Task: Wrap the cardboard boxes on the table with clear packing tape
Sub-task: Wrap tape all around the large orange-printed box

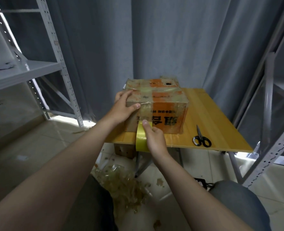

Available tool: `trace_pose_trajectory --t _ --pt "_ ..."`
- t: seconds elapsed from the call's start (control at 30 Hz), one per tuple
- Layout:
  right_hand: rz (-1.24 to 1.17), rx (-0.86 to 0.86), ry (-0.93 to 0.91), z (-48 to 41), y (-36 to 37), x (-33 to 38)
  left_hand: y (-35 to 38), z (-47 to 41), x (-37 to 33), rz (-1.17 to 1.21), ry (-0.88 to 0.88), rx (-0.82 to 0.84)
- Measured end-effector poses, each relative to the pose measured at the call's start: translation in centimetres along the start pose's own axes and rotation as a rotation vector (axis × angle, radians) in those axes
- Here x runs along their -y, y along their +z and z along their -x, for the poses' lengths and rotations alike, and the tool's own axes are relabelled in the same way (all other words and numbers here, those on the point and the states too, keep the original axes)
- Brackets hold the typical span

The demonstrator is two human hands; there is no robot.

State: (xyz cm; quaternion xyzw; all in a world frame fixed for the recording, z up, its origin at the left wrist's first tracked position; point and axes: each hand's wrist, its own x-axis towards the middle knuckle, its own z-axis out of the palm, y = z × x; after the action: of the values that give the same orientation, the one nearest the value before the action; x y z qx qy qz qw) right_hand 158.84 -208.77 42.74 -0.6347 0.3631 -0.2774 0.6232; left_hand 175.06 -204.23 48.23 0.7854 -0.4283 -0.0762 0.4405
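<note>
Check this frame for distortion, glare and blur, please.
Head view: wide-angle bowing bends the shelving racks at both edges; glare sheens the taped top of the cardboard box; light leaks under the curtain; near forearms look soft, yet the left hand, right hand, tape roll and scissors are sharp enough.

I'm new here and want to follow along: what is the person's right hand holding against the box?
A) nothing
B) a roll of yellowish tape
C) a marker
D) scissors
B: the right hand grips a yellowish tape roll, thumb pressing its strip onto the cardboard box front, while the scissors lie untouched on the table.
</note>
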Motion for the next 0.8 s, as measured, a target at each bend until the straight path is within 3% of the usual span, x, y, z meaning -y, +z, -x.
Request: trace_pose_trajectory --t 0.13,0.23,0.37,0.43,0.53,0.63,0.8 --pt "0.036 -0.106 0.006 -0.7 -2.1 -0.4 1.6 3.1 -0.9 0.147 -0.207 -0.153" --pt "0.209 -0.136 -0.043 -2.2 -4.6 -0.2 2.5 4.3 -1.6 0.224 -0.393 -0.240" --pt "0.739 -0.056 -0.047 -4.2 -10.0 1.4 3.8 4.9 -1.7 0.366 -0.542 -0.002" --pt "1.002 -0.120 -0.037 -4.6 -12.6 2.5 4.3 5.5 -2.1 0.483 -0.562 0.116" --pt "1.264 -0.164 0.044 -5.7 -15.4 2.7 4.8 5.9 -2.2 0.540 -0.546 0.123" --pt "1.317 -0.122 0.183 -6.6 -16.6 1.6 4.8 6.1 -2.7 0.615 -0.555 0.156" --pt "1.276 -0.108 0.211 -7.1 -16.9 1.2 4.9 5.9 -3.2 0.547 -0.521 0.152"
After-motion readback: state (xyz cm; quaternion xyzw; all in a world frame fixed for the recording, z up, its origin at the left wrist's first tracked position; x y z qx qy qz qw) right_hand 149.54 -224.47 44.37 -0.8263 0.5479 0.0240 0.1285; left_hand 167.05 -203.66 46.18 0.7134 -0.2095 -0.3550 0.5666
